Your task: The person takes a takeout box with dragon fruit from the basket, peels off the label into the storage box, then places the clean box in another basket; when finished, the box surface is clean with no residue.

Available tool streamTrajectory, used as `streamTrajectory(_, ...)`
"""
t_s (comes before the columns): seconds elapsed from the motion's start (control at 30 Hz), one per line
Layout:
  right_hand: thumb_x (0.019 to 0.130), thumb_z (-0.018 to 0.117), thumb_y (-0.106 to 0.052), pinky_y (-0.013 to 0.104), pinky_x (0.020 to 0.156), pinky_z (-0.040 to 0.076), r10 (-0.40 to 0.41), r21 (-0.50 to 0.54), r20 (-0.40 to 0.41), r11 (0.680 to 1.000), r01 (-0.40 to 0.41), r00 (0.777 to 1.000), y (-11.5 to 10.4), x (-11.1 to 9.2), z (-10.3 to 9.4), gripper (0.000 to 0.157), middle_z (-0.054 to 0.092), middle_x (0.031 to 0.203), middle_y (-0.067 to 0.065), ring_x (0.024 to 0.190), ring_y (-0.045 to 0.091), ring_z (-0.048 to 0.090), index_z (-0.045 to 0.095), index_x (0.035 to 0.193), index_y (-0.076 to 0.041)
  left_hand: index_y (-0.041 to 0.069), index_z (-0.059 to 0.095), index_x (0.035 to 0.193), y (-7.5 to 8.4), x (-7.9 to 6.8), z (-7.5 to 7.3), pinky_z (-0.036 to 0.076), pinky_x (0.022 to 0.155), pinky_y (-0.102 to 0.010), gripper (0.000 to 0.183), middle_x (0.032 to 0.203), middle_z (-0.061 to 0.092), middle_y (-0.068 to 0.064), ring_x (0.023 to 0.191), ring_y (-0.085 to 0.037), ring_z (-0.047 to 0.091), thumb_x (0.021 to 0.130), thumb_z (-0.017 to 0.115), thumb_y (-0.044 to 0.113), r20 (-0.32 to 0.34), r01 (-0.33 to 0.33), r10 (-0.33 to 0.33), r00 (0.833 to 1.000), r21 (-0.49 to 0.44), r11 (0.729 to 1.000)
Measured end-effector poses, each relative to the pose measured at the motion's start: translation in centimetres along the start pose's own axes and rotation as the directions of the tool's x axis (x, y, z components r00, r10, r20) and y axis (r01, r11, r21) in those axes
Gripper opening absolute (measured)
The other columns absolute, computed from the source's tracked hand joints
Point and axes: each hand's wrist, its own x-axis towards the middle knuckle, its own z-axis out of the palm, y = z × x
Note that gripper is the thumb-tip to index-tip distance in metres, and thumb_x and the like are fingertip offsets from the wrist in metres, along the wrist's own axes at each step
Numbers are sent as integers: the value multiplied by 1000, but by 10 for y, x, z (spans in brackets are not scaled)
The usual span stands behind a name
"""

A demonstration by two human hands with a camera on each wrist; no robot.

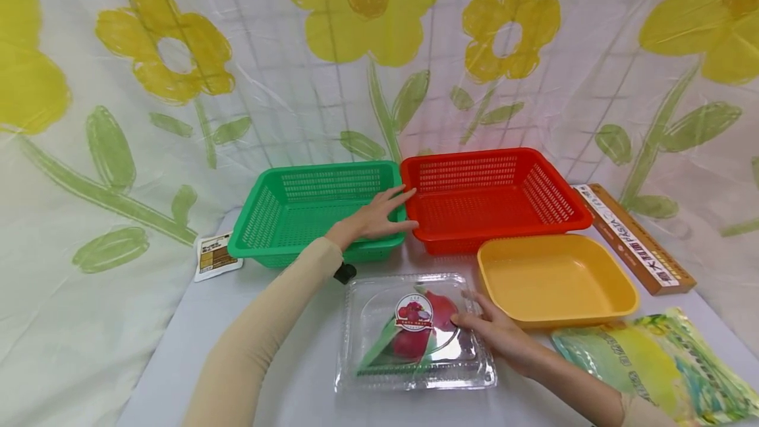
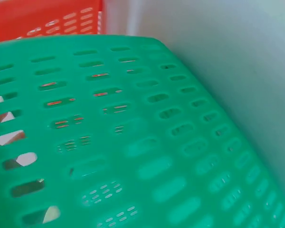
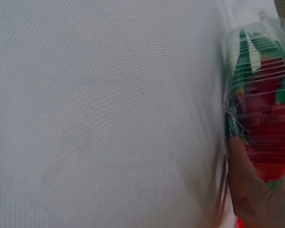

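Spreading left hand [image 1: 376, 216] over right rim of one green basket [image 1: 308, 216], beside one red basket [image 1: 474, 206]; can't tell if touching. Pinching right edge of one clear box [image 1: 370, 315] with right hand [image 1: 503, 336]. Lying on table [image 1: 284, 354], in front of both baskets; showing two red fruits [image 1: 445, 308] inside. Also sitting around: one yellow tub [image 1: 557, 279], one pasta box [image 1: 634, 239], one bag [image 1: 652, 364], one packet [image 1: 216, 257].
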Motion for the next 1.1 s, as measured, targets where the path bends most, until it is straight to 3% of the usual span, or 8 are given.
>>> streamTrajectory(0.17,93,63,-36,51,92,51,23,-41,-42,999,-24,999,3,-1,-1,77,55,126,24,105,29,59,26,152,-6,32,20,159,7,-12,-2,27,110,-64,81,165,9,3,148,-25,11,91,52,62,-58,-56,54,997,-26,998)
streamTrajectory(0.33,92,63,-38,54,96,47,44,-82,-61,995,-48,997,5,-3,-3,77,56,126,23,107,30,58,27,151,-4,29,21,159,15,-36,-1,30,110,-59,81,165,9,6,148,-21,12,92,56,58,-117,-145,143,983,-11,989)
streamTrajectory(0.47,93,62,-37,49,91,51,24,-77,-40,997,-27,999,5,0,-3,78,60,120,20,103,26,60,25,151,-1,26,22,159,15,-59,-6,30,111,-57,82,165,11,3,149,-20,11,91,55,60,-167,-234,235,958,26,972)
streamTrajectory(0.67,93,62,-39,53,97,47,7,-102,-54,995,-13,999,2,3,-2,77,53,129,25,111,31,56,26,150,-1,19,30,156,15,-89,-6,31,111,-56,90,164,16,-1,148,-27,18,88,39,78,-226,-349,363,904,103,932)
streamTrajectory(0.8,92,64,-36,47,93,50,-10,-106,-70,994,3,997,-1,3,-4,75,55,126,23,106,30,57,28,149,-4,17,33,155,17,-111,-1,32,111,-56,85,163,19,-2,148,-29,19,91,45,71,-244,-388,408,880,127,913)
streamTrajectory(0.9,92,66,-32,39,87,52,-34,-98,-68,995,27,997,-4,3,-4,75,57,122,20,100,26,59,27,150,-5,17,35,154,16,-128,5,33,109,-58,79,163,18,-1,148,-27,18,90,60,57,-247,-392,403,881,93,915)
streamTrajectory(1.0,91,67,-32,40,89,52,-53,-118,-65,992,45,996,-5,2,-3,77,53,127,21,103,25,58,25,150,-4,20,36,154,14,-143,14,33,108,-59,79,163,18,2,148,-25,18,86,71,42,-250,-376,376,893,47,925)
streamTrajectory(1.1,92,67,-33,43,90,51,-50,-132,-62,990,42,997,-5,2,-2,78,51,129,22,106,26,57,25,150,-3,24,36,154,13,-154,23,33,108,-61,82,162,20,1,148,-28,20,83,76,37,-261,-372,371,891,46,927)
